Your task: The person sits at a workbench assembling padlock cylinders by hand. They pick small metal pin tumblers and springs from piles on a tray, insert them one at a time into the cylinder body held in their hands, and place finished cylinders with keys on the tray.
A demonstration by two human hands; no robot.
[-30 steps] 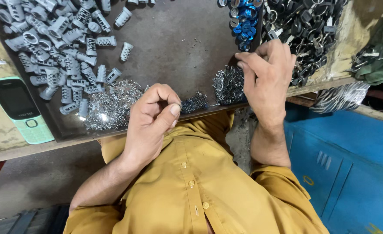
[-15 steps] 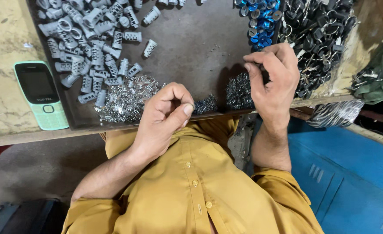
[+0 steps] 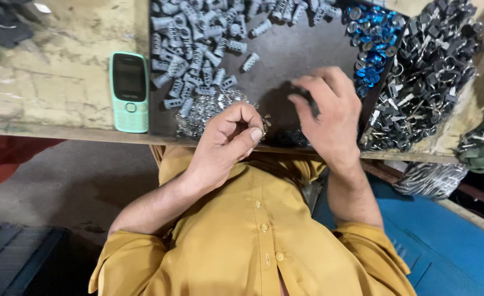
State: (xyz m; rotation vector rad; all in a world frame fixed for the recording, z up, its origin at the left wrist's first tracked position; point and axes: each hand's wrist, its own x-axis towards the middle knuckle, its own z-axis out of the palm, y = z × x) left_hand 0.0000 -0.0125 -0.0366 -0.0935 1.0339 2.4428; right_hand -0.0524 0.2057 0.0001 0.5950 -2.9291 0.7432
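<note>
My left hand (image 3: 228, 140) hovers at the near edge of a dark tray (image 3: 296, 49), thumb pressed against forefinger on a small silver metal piece. Just left of it lies a heap of small shiny metal rings (image 3: 201, 109). My right hand (image 3: 327, 112) is curled over the tray beside it, its fingers closed around a small dark part that is mostly hidden. The two hands are a few fingers' width apart.
Several grey ribbed plastic sleeves (image 3: 198, 49) fill the tray's far left. Blue rings (image 3: 370, 38) and a heap of black key-ring parts (image 3: 428, 71) lie to the right. A mint-green push-button phone (image 3: 129, 90) rests on the worn bench (image 3: 55, 93).
My right hand has moved left from the black parts toward the middle of the tray, nearer my left hand. The left hand stays pinched in place.
</note>
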